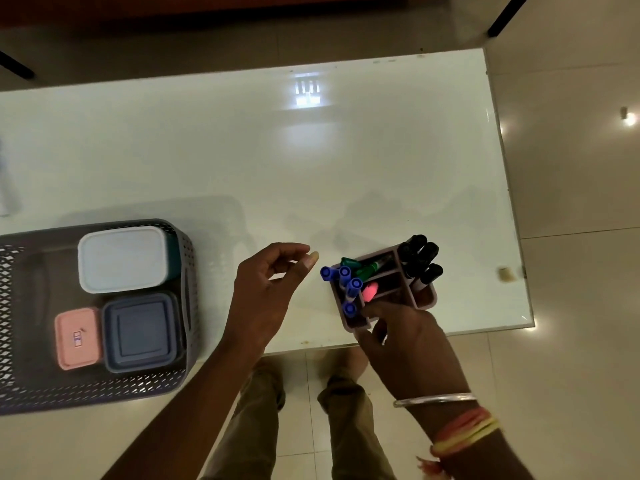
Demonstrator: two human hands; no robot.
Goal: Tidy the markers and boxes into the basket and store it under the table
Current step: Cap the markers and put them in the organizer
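Table (346,161) glossy white, floor (575,278) beige tile, basket (104,388) at left

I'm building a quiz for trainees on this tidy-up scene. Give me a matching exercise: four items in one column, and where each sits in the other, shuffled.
Items
1. white-lidded box
2. pink box
3. blue markers
4. black markers

Places
A. right end of the marker holder
B. far side of the basket
C. left end of the marker holder
D. near side of the basket

Pairs: 1-B, 2-D, 3-C, 4-A
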